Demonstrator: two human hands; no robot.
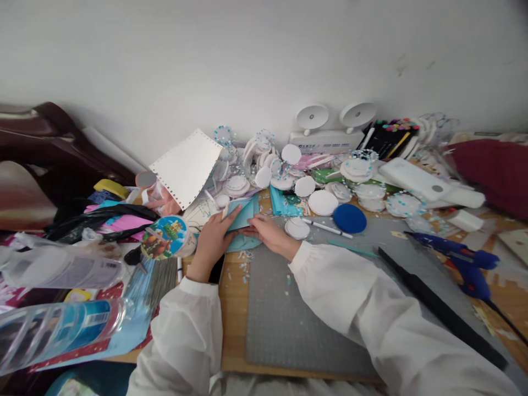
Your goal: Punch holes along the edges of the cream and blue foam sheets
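Between your two hands, at the middle of the table (234,330) just beyond the near left part of the grey cutting mat (297,313), is a light-blue sheet (243,213). It looks thin and matte, folded over on itself, with straight edges at its upper part and a curved, loose portion spreading below your fingers; what it is made of you cannot tell from this view. Your left hand (214,239) grips its left side, thumb laid along the upper face, and your right hand (270,234) pinches its near right edge, fingertips closed on it. A brighter blue folded piece (284,202) lies just past your right hand, and small pale scraps (244,267) are scattered on the wood below the sheet. To your left, a round tub (165,237) shows a colourful picture on its face; its inside is hidden. Nearer you, a clear ribbed bottle (78,324) with a blue label lies on its side, and behind it lies a cloudy translucent bottle (70,269); the contents of both are unclear. A crumpled black plastic bag (86,225) lies against something pink. At the back right, dark-barrelled markers (391,140) with coloured ends stand bunched; any holder around them is hard to make out.
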